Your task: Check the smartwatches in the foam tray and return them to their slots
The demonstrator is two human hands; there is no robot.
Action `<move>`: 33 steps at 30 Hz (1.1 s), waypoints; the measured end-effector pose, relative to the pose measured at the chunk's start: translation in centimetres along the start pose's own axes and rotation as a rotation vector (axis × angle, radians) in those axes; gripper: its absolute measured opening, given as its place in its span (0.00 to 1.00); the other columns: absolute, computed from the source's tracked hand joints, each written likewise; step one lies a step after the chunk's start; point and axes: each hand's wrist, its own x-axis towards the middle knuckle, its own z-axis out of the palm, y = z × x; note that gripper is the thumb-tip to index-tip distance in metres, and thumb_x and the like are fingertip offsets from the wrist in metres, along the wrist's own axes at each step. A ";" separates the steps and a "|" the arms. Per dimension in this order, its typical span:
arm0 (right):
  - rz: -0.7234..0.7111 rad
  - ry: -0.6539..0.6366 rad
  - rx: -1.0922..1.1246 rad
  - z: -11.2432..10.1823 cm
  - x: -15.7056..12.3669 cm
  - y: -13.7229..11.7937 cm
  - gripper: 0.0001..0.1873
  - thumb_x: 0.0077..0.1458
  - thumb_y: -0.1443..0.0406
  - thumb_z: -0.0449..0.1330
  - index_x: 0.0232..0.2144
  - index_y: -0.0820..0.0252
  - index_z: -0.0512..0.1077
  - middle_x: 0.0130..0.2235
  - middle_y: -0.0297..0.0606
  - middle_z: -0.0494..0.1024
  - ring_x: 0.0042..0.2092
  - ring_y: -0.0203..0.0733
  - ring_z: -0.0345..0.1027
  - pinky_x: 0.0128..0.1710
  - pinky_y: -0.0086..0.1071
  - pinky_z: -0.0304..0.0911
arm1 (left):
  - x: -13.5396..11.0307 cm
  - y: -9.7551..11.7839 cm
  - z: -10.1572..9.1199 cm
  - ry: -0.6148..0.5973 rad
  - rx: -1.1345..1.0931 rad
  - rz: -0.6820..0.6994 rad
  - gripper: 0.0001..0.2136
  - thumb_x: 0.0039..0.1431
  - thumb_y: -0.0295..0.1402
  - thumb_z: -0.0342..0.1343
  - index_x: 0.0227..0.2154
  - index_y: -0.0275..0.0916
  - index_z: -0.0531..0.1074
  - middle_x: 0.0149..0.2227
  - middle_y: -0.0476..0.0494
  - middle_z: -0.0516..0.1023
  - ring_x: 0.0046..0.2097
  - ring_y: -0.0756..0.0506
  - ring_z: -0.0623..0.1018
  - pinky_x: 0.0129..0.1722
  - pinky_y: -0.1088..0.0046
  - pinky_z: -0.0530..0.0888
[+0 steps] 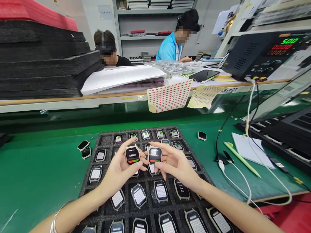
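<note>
Spreading across the lower frame, the green counter [36,168] carries a black foam tray [105,141] at centre. Most pockets are filled w/ watches lying face up, and a few at its upper-left corner look empty.

Above the tray's middle, the left hand [116,171] and right hand [175,163] meet. L fingers are grasping the left watch [132,155] by its edges. R fingers are pinching the right watch [155,155] the same way. The two are almost touching, screens toward the camera, each lit w/ a red-green bar.

Step in hand, I'd judge: a side-by-side screen check, both watches lifted clear of the tray. Setting either down would call for a free pocket and a level, face-up placement, since the filled pockets are tight all round.

Smaller bits:
- Two loose watches [84,149] lie on the counter left of the tray.
- One more [201,136] lies right of it.
- A green pen [240,158] and white cables [233,178] sit at mid-right.
</note>
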 end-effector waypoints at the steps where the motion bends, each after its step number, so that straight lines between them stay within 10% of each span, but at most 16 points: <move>1: -0.007 0.000 0.004 -0.1 0.0 0.0 0.27 0.53 0.70 0.62 0.55 0.56 0.64 0.37 0.40 0.75 0.30 0.36 0.70 0.19 0.21 0.66 | 0.1 -0.1 0.0 0.004 0.019 0.001 0.27 0.58 0.27 0.57 0.58 0.44 0.55 0.41 0.43 0.73 0.41 0.45 0.77 0.40 0.70 0.76; 12: -0.039 0.148 -0.128 0.0 0.1 0.1 0.14 0.55 0.67 0.62 0.45 0.59 0.72 0.33 0.38 0.77 0.21 0.29 0.64 0.16 0.20 0.57 | -0.3 -0.6 -0.2 -0.090 -0.067 -0.009 0.27 0.56 0.25 0.56 0.58 0.44 0.57 0.42 0.42 0.73 0.43 0.42 0.76 0.42 0.64 0.76; 33: -0.028 -0.012 0.006 -0.5 -0.5 0.0 0.24 0.56 0.69 0.60 0.55 0.57 0.66 0.34 0.39 0.76 0.29 0.39 0.72 0.19 0.24 0.68 | 0.1 -0.5 -0.1 -0.011 0.031 -0.003 0.28 0.59 0.27 0.56 0.60 0.44 0.54 0.40 0.43 0.72 0.38 0.46 0.77 0.38 0.68 0.77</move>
